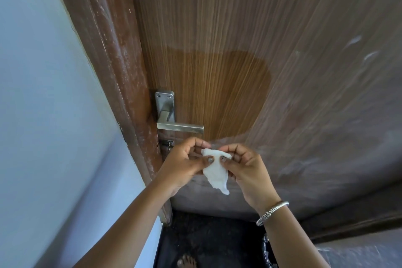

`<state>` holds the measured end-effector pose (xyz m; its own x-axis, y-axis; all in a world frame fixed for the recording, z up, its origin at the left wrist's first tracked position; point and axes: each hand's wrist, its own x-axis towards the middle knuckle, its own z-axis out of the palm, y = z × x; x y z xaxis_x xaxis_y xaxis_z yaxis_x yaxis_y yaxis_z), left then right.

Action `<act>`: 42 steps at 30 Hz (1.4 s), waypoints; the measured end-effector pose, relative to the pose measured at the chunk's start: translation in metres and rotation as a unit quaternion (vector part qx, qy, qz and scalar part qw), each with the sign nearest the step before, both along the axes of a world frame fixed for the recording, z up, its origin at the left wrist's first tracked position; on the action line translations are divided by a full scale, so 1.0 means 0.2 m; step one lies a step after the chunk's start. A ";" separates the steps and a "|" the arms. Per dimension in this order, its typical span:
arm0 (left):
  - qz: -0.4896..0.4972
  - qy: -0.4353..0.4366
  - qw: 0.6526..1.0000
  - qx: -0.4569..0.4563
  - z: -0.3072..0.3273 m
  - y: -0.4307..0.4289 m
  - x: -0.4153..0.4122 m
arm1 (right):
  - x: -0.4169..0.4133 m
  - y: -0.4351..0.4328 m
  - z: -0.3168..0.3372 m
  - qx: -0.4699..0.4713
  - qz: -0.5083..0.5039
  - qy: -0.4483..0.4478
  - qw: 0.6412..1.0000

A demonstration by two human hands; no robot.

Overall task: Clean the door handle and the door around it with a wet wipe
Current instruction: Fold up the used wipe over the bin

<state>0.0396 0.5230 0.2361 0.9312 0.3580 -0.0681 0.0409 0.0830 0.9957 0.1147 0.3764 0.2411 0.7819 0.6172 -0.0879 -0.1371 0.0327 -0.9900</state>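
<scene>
Two hands, the left hand (185, 165) and the right hand (248, 172), each pinch the white wipe (215, 172) between thumb and fingertips, just below the metal handle (180, 127). The wood-grain door (217, 17) looks dusty grey except for a darker brown patch (221, 93) beside the handle. A reddish frame (108, 39) and a pale blue wall (43, 115) stand to the left, and a dark floor (206, 235) lies below.

Pale blue wall (43, 115) left, dark floor (206, 235) below.

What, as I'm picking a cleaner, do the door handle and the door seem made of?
Door handle: probably brushed steel or similar metal, given its dull silver-grey sheen and square edges.
Door: wood-grain laminate or veneer, cannot tell which; fine even vertical stripes, smooth face.
</scene>
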 end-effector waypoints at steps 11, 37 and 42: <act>-0.032 -0.037 0.984 0.173 -0.04 -0.02 -0.02 | -0.03 0.01 -0.06 -0.032 -0.065 -0.007 0.997; -0.100 0.041 0.988 0.108 -0.16 -0.57 0.24 | 0.02 -0.63 -0.20 -0.119 -0.177 -0.094 0.972; -0.179 0.035 0.954 0.240 -0.25 -0.93 0.39 | 0.07 -1.01 -0.29 -0.218 -0.248 -0.181 0.926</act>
